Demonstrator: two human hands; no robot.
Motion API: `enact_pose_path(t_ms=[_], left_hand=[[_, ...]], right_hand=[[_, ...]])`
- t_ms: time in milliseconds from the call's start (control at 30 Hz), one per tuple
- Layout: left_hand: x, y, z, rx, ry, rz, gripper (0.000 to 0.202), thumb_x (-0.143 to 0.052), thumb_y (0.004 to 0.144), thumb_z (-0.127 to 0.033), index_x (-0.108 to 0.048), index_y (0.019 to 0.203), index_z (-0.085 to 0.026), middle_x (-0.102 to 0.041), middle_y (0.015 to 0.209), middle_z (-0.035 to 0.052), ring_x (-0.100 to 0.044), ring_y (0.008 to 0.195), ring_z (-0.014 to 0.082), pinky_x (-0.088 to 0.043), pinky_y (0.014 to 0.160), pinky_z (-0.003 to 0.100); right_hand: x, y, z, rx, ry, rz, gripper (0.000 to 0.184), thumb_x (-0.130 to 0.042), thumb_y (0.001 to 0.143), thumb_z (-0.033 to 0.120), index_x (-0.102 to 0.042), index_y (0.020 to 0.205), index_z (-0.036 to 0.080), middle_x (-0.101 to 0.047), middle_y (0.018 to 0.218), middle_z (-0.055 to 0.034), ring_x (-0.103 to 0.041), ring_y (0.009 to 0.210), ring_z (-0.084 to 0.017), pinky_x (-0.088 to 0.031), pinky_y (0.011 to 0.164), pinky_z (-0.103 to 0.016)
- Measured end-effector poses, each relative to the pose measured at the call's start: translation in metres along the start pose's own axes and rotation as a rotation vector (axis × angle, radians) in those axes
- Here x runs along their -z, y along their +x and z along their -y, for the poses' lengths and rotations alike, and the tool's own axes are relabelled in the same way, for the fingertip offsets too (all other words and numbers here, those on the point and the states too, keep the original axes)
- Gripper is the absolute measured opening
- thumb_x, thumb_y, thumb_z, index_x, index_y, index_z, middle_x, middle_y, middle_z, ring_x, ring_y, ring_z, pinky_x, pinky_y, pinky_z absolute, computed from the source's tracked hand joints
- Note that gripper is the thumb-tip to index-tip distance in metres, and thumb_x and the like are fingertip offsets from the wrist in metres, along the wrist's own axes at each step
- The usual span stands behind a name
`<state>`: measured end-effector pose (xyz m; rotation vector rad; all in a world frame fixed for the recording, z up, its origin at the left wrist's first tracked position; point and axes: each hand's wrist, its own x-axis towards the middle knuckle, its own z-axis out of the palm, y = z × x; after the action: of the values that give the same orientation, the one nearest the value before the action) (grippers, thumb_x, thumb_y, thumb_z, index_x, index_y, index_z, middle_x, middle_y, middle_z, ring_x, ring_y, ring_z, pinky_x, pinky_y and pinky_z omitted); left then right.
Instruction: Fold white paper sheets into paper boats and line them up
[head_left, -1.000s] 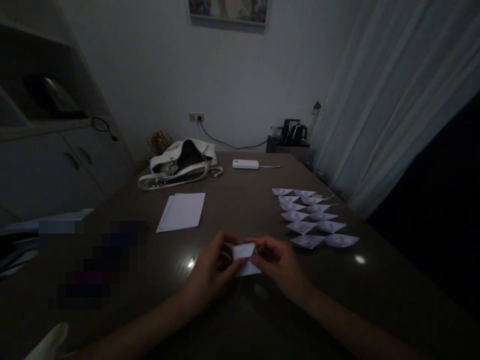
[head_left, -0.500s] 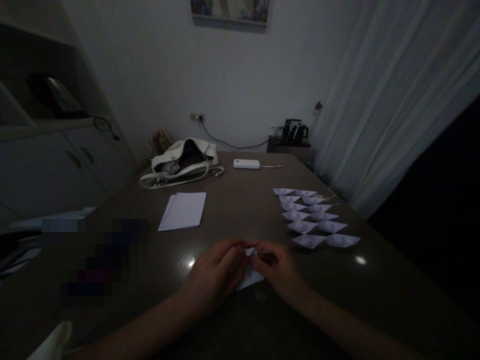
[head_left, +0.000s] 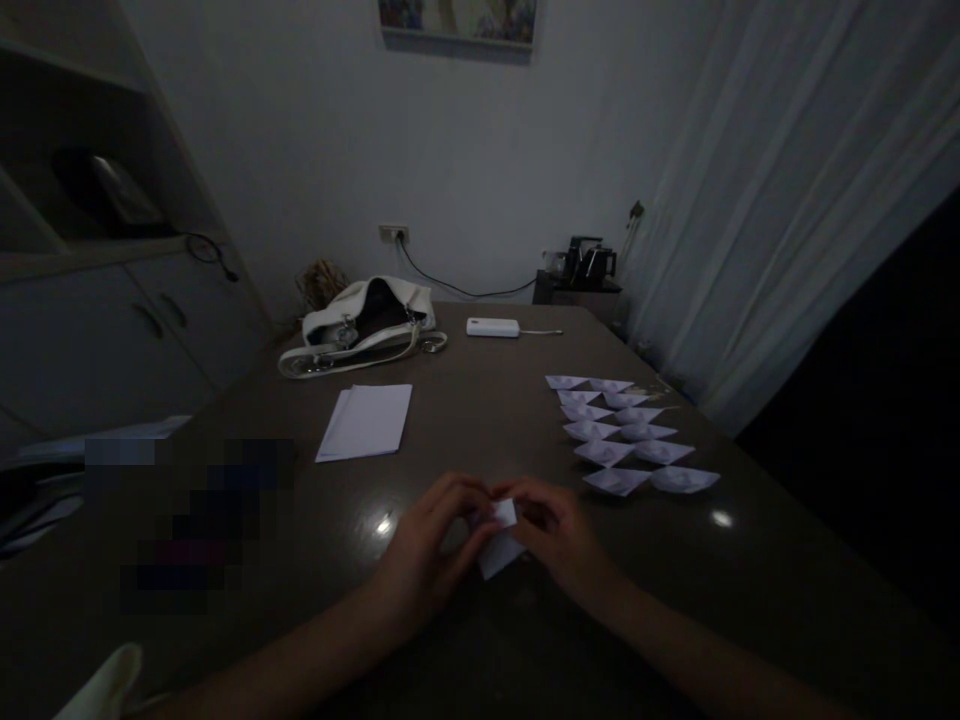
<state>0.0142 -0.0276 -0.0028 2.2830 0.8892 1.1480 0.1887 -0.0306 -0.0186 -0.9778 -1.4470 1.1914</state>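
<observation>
A small folded piece of white paper (head_left: 501,552) is held between my two hands, just above the dark table near its front. My left hand (head_left: 433,540) pinches its left side, with the thumb across the front. On the right side, my right hand (head_left: 559,530) grips the paper with thumb and curled fingers. The fingers hide part of the folds. To the right stand folded paper boats (head_left: 616,482) in two columns. A stack of white paper sheets (head_left: 366,420) lies beyond my left hand.
At the far left of the table (head_left: 480,400) rests a white handbag (head_left: 367,320), its strap loose. A white power bank (head_left: 492,327) with a short cable lies at the back. A kettle (head_left: 598,264) stands on a small cabinet behind. A sheer curtain (head_left: 750,200) hangs on the right.
The folded paper has turned slightly in my hands and shows a squarer flap at the top. My left thumb has shifted onto its front. The boats and sheets have stayed put.
</observation>
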Motion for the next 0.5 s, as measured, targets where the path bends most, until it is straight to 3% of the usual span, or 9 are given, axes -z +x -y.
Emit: enact_pose_path(t_ms=[100,267,400,500], left_hand=[[0.001,0.004,0.000,0.149,-0.160,-0.082,0.011,-0.058,0.085,-0.020,-0.054,0.095,-0.019,-0.060,0.099,0.0059,-0.060,0.092,0.0182,-0.054,0.077,0.030],[0.000,0.004,0.003,0.393,-0.342,-0.016,0.019,-0.060,0.084,-0.028,-0.057,0.100,-0.017,-0.065,0.095,0.0053,-0.064,0.082,0.0178,-0.055,0.069,0.028],[0.000,0.005,0.005,0.393,-0.420,0.020,0.028,-0.065,0.080,-0.025,-0.061,0.106,-0.016,-0.068,0.103,0.0080,-0.065,0.091,0.0211,-0.053,0.082,0.033],[0.002,0.006,0.006,0.381,-0.417,0.018,0.025,-0.066,0.078,-0.023,-0.065,0.102,-0.015,-0.069,0.098,0.0079,-0.065,0.092,0.0217,-0.052,0.082,0.033]], right_hand=[[0.002,-0.001,0.006,0.064,-0.004,0.017,0.013,-0.063,0.079,0.032,-0.067,0.079,0.020,-0.065,0.104,-0.0074,-0.063,0.091,-0.020,-0.049,0.077,-0.032],[0.006,-0.005,0.015,0.155,-0.103,0.037,0.017,-0.059,0.085,0.034,-0.069,0.084,0.021,-0.056,0.120,-0.0100,-0.058,0.106,-0.022,-0.049,0.084,-0.035],[0.009,-0.005,0.013,0.186,-0.226,0.019,0.011,-0.067,0.080,0.026,-0.071,0.090,0.023,-0.052,0.125,-0.0095,-0.054,0.113,-0.024,-0.049,0.086,-0.037],[0.009,-0.003,0.012,0.151,-0.142,0.017,0.014,-0.070,0.077,0.024,-0.068,0.090,0.023,-0.051,0.127,-0.0080,-0.056,0.111,-0.023,-0.049,0.088,-0.037]])
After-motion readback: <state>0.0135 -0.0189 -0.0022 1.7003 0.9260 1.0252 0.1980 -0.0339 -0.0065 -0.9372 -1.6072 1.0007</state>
